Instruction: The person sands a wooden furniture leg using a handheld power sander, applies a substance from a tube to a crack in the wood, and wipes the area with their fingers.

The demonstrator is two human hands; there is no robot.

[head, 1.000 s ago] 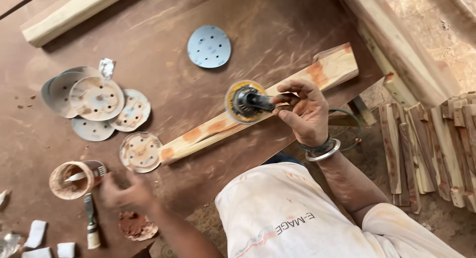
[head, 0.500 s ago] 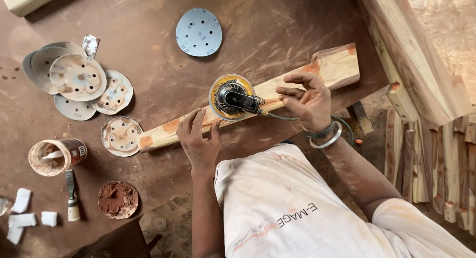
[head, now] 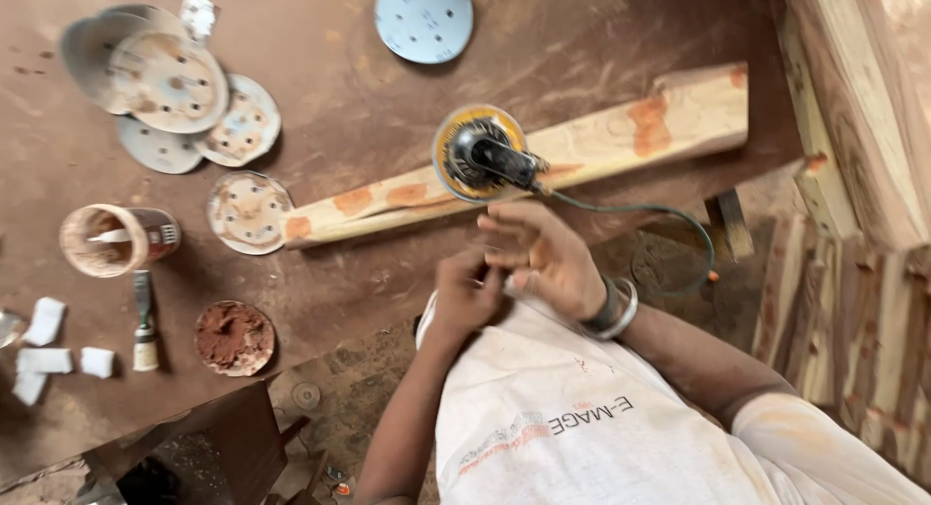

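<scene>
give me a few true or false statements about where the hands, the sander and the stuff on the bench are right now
1. The sander rests on the wooden plank with no hand on it. True.
2. The right hand grips the sander. False: it is off the tool, close to the left hand at the bench edge, in front of the person's shirt.
3. A clean blue sanding disc lies apart from the plank. True.
4. The worn discs are stacked on the plank. False: they lie on the bench, with only one of them touching the plank's end.
5. The round lid of reddish-brown filler sits on the bench. True.
</scene>
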